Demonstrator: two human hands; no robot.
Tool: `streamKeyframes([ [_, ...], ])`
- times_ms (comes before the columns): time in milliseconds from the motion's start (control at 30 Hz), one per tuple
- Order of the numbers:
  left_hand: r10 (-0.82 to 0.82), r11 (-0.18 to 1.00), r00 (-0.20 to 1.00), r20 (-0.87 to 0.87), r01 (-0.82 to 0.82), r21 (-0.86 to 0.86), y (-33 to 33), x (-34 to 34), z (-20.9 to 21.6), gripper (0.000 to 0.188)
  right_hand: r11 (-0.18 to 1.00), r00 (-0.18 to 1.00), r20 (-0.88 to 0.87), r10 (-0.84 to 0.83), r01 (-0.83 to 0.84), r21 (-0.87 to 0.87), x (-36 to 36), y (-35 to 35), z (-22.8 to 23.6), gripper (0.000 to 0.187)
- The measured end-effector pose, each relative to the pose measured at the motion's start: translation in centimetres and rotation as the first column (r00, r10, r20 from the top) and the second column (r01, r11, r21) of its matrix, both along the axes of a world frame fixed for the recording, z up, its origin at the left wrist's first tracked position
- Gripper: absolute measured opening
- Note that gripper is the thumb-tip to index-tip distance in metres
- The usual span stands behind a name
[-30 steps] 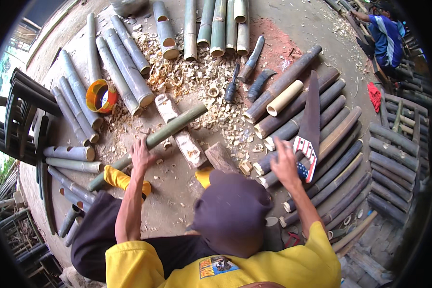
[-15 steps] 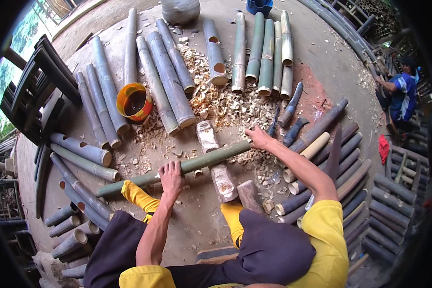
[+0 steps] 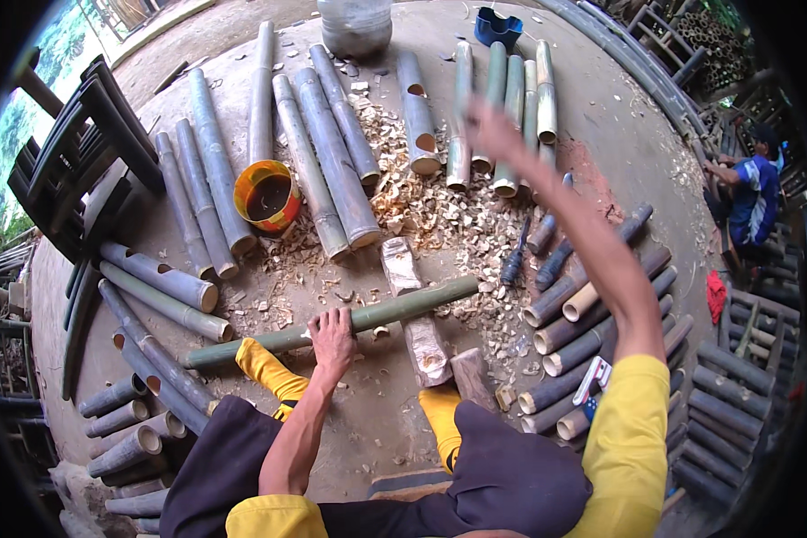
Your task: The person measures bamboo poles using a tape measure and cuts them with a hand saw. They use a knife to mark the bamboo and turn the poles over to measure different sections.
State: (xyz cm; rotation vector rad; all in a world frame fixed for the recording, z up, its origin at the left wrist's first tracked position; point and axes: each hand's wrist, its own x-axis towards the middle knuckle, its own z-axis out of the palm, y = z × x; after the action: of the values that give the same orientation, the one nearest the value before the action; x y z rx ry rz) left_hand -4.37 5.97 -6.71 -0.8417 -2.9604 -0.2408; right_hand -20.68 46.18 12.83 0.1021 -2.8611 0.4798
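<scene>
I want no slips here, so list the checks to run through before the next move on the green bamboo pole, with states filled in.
1. Green bamboo pole lies across the wooden block: ok.
2. Left hand is on the pole: ok.
3. Right hand is on the pole: not ok; it is raised well away.
4. Right hand is empty: cannot tell; it is blurred.
5. Saw handle is clear of the pole: ok; it is over by the right sleeve.
6. Left yellow sock is clear of the pole: cannot tell; they overlap in this view.
</scene>
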Motion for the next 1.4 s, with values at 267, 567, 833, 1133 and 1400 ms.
streamKeyframes([
  [267,0.078,0.997,0.992,0.100,-0.075,-0.032,-3.3,0.1,2.0,0.060,0.870,0.958,-0.266,0.103,-0.217,-0.442,9.4,-11.0,8.7,0.036],
  [567,0.001,0.977,0.965,0.264,-0.057,0.205,1.9,-1.3,1.7,0.051,0.023,0.741,-0.544,0.394,-0.599,-0.800,29.6,-17.0,14.2,0.016],
  [833,-0.017,0.967,0.963,0.269,-0.053,0.248,4.3,-0.4,1.4,0.064,-0.168,0.726,-0.619,0.298,-0.599,-0.783,30.4,-15.5,12.8,0.013],
  [1133,0.119,0.956,0.978,0.171,-0.160,0.247,-2.0,10.5,2.5,0.054,0.143,0.992,-0.042,-0.120,-0.024,-0.989,31.7,-11.5,6.4,0.025],
  [1400,0.341,0.939,0.843,0.415,-0.325,-0.112,-7.8,19.0,1.3,0.070,0.660,0.823,0.495,-0.278,0.538,-0.525,43.7,-13.5,-13.0,0.031],
])
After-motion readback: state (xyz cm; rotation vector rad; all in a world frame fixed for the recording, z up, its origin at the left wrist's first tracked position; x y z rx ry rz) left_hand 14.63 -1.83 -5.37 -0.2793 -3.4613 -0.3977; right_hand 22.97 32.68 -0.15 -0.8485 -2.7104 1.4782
